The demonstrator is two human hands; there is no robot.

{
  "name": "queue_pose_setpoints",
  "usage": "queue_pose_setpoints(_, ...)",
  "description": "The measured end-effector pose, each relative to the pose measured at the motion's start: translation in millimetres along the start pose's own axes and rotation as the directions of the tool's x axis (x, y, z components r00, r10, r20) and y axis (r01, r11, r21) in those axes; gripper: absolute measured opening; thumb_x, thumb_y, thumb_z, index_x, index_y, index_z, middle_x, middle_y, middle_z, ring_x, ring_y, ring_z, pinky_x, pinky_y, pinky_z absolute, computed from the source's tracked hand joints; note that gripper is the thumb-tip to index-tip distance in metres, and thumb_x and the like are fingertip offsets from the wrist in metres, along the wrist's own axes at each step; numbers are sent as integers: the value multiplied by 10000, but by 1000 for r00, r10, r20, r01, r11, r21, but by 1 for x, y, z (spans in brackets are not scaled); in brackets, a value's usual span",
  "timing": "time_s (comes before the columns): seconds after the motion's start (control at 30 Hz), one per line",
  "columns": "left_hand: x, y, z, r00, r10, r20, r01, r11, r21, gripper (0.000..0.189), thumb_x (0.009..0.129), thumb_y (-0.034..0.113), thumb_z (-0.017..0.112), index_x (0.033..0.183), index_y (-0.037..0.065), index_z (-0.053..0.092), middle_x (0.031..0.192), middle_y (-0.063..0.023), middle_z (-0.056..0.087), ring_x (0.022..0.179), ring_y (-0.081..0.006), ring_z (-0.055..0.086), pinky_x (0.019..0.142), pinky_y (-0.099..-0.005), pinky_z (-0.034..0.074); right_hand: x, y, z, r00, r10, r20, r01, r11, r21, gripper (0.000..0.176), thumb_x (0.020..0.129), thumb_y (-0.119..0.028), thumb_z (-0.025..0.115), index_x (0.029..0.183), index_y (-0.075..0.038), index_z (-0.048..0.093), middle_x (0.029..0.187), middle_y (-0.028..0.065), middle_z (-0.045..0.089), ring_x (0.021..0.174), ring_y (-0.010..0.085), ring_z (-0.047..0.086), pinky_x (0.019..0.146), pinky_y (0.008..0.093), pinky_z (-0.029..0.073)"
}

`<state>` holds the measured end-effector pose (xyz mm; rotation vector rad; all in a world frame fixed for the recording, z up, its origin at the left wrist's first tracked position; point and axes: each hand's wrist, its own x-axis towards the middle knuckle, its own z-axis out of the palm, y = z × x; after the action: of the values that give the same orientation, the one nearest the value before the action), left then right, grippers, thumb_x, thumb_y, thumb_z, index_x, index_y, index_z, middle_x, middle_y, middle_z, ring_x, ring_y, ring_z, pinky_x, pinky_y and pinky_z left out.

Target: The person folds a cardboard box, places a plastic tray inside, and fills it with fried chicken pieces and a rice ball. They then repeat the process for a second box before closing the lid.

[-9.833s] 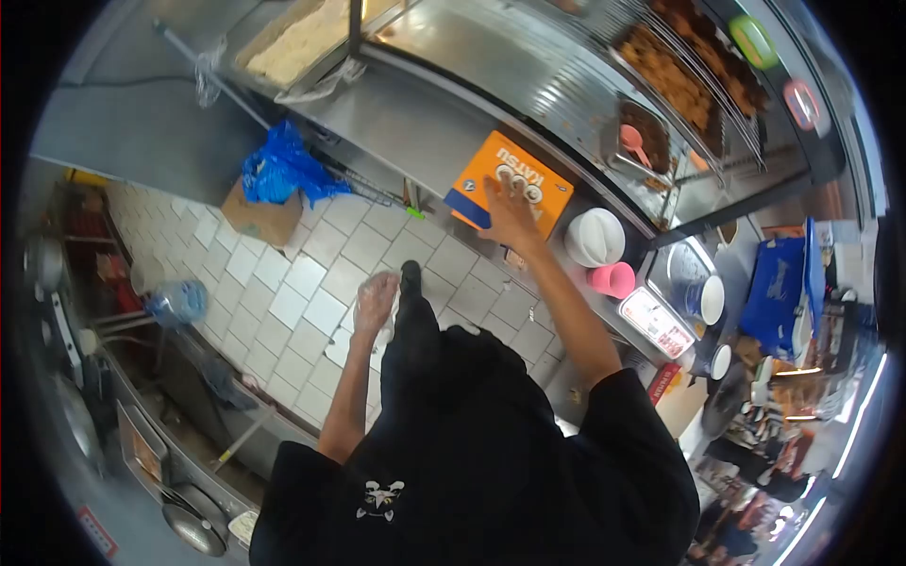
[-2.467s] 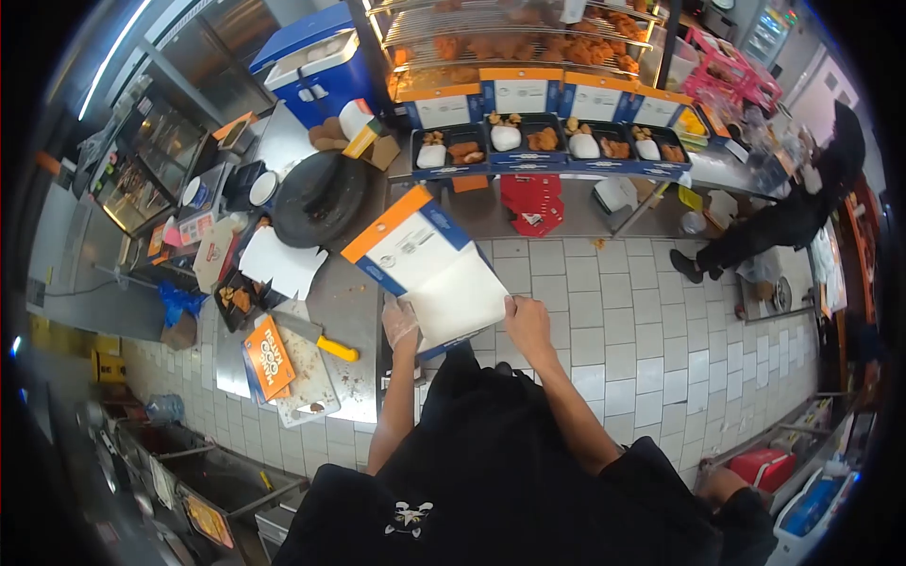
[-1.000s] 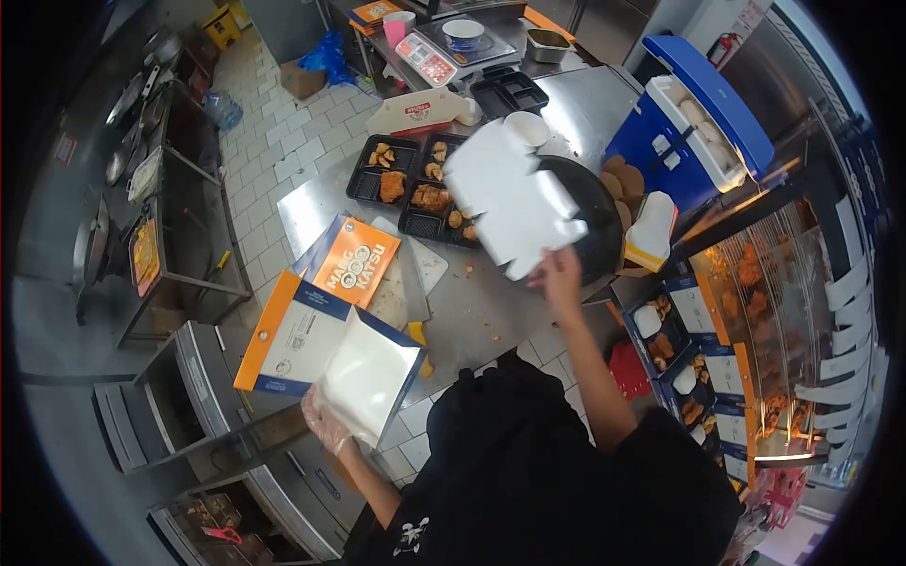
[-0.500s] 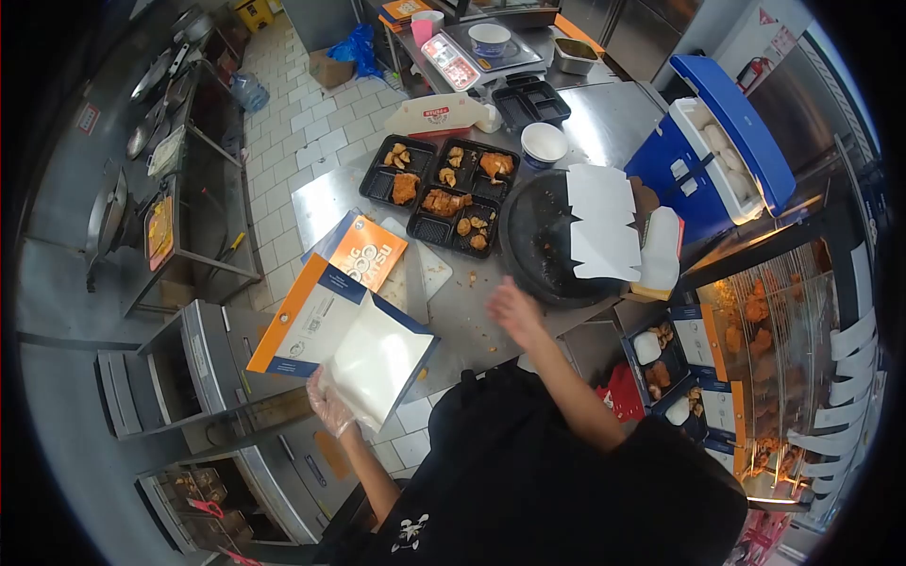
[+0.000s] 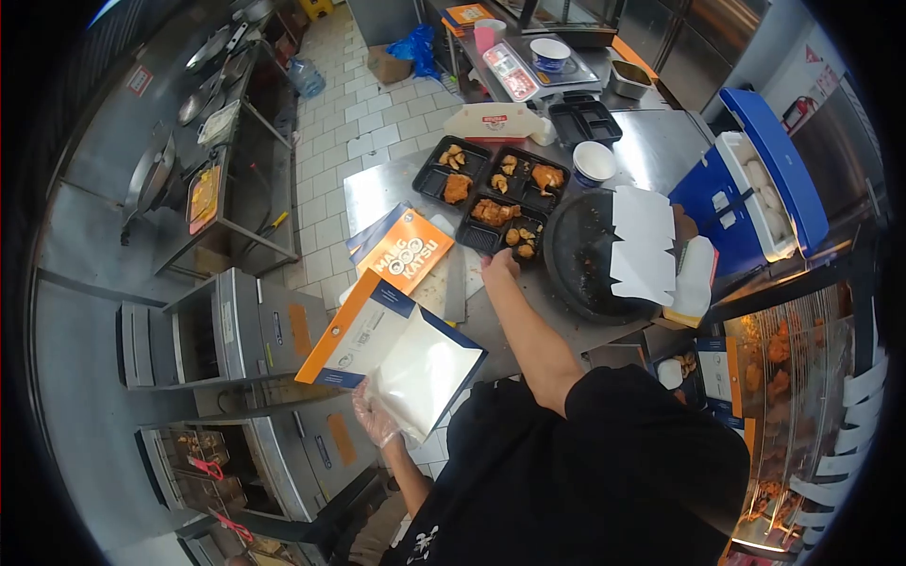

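My left hand [image 5: 376, 415], in a clear plastic glove, grips an opened cardboard takeout box [image 5: 429, 363] with a white inside and orange and blue printed flaps. My bare right hand [image 5: 500, 268] is closed at the near edge of a black compartment food tray [image 5: 479, 236]; its fingers are partly hidden against the rim. Fried chicken [image 5: 494, 212] and small browned pieces lie in that tray. Two similar trays adjoin it: the left tray [image 5: 429, 181] and the back tray [image 5: 543, 200], both with fried pieces. Flat orange printed boxes [image 5: 409, 253] lie left of my right hand.
A round black pan [image 5: 576, 274] with white folded card [image 5: 645, 243] over it sits at right. Behind are a white bowl [image 5: 595, 162], empty black trays [image 5: 583, 123] and a blue cooler [image 5: 722, 184]. A knife [image 5: 455, 288] lies on the table. A heated display [image 5: 779, 368] stands at right.
My right hand has moved forward from above the table to the near tray's edge. My left hand still holds the box. The whole view has shifted, with objects appearing further right.
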<state>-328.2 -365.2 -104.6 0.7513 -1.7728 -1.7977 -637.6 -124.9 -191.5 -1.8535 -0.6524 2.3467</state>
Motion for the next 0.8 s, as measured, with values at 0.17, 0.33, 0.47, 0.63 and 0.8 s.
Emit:
queue_pose_setpoints(0.17, 7, -4, -19, 998, -35, -44, 40, 993, 114, 394, 851, -100, 442, 1189, 11, 611, 1205, -94, 594, 1131, -206, 551, 1010, -335, 446, 0, 7, -30, 988, -72, 138, 73, 997, -3, 475, 1024, -228, 506, 1378, 47, 346, 1292, 241, 509, 1020, 305, 656, 914, 442, 593)
queue_pose_setpoints(0.33, 26, 14, -18, 1000, 8, 5, -9, 966, 259, 457, 810, -114, 395, 1196, 3, 611, 1229, -118, 577, 1163, -234, 536, 1032, -353, 421, -32, 13, -71, 978, -203, 58, 209, 967, -142, 483, 1034, -180, 449, 1420, 33, 250, 1394, 270, 395, 1152, 345, 585, 971, 454, 533)
queue_pose_setpoints(0.47, 53, 4, -28, 987, 94, 127, -132, 934, 331, 472, 810, -106, 388, 1214, 1, 608, 1227, -161, 581, 1191, -292, 531, 1075, -393, 377, 10, 21, -114, 867, -488, 105, 462, 706, -537, 483, 1045, -206, 416, 1428, 39, 253, 1437, 281, 376, 1266, 381, 497, 1049, 450, 428)
queue_pose_setpoints(0.63, 88, -12, -27, 931, 173, 322, -314, 829, 463, 484, 804, -108, 384, 1228, -12, 598, 1259, -182, 577, 1224, -326, 524, 1083, -410, 366, 40, -12, -165, 806, -395, 440, 589, 464, -662, 416, 1059, -258, 426, 1361, 27, 405, 1332, 253, 526, 1271, 349, 503, 1037, 395, 396)
queue_pose_setpoints(0.8, 101, -22, 10, 877, 101, 470, -315, 859, 403, 522, 767, -109, 412, 1239, 7, 602, 1265, -177, 594, 1239, -312, 539, 1072, -392, 396, -21, -90, -177, 514, -266, 816, 858, 158, -489, 297, 1063, -280, 460, 1203, -18, 471, 1097, 140, 594, 1058, 205, 544, 972, 341, 413)
